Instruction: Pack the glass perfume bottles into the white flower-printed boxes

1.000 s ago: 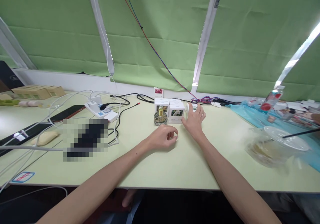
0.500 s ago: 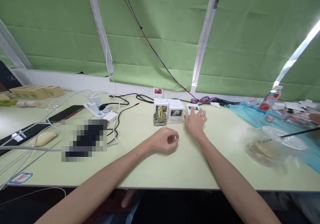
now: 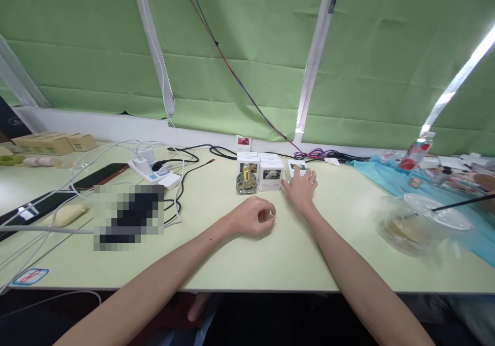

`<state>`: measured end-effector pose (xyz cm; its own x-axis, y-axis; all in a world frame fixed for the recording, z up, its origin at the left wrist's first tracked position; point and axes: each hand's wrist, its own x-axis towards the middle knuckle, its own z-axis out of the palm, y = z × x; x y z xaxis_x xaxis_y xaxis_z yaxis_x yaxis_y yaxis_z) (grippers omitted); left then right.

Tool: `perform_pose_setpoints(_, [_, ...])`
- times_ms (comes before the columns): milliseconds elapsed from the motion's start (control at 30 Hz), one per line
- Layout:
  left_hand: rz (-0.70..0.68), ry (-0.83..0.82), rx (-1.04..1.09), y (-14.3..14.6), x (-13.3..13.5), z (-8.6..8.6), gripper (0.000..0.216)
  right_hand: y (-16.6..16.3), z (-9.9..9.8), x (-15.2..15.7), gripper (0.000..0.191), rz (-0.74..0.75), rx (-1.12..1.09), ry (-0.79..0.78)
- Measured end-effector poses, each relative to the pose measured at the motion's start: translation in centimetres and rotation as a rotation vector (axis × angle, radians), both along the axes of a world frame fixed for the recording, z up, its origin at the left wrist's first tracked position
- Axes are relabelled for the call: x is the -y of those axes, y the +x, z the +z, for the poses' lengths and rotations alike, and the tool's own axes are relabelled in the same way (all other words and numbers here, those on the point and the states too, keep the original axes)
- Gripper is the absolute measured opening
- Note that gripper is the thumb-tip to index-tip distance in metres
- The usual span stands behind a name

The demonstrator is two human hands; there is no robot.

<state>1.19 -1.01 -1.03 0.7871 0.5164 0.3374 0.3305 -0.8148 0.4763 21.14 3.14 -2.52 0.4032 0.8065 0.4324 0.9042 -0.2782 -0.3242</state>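
My left hand [image 3: 253,216] rests on the desk with its fingers loosely curled in and nothing showing in them. Just behind it stands a round glass perfume bottle [image 3: 246,183] with a gold spray neck. My right hand [image 3: 300,188] reaches over a small white box [image 3: 297,165] with a flower picture, its thumb at the left side and fingers over the top and right; it covers much of the box. Beside that, left of my right hand, a white flower box [image 3: 270,177] stands in a group with another white box [image 3: 248,159].
A pink-flower card or box [image 3: 243,143] stands at the back. A power strip [image 3: 152,173] with cables lies left, near phones [image 3: 102,176]. To the right are a lidded clear cup [image 3: 410,227] with a black straw and a blue plastic sheet [image 3: 371,168] under clutter.
The view has shifted very slightly. My right hand stays at the small white box with hardly any movement, and my left hand remains curled in place.
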Motion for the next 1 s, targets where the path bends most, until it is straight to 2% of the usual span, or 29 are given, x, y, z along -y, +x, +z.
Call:
perform_pose_setpoints(567, [-0.005, -0.003, 0.013, 0.0, -0.1, -0.2, 0.012, -0.03, -0.23, -0.17, 0.068, 0.001, -0.026, 0.016])
perform_pose_setpoints(1000, [0.004, -0.002, 0.004, 0.0, -0.04, -0.1, 0.011, 0.46, -0.24, -0.4, 0.057, -0.009, -0.09, 0.113])
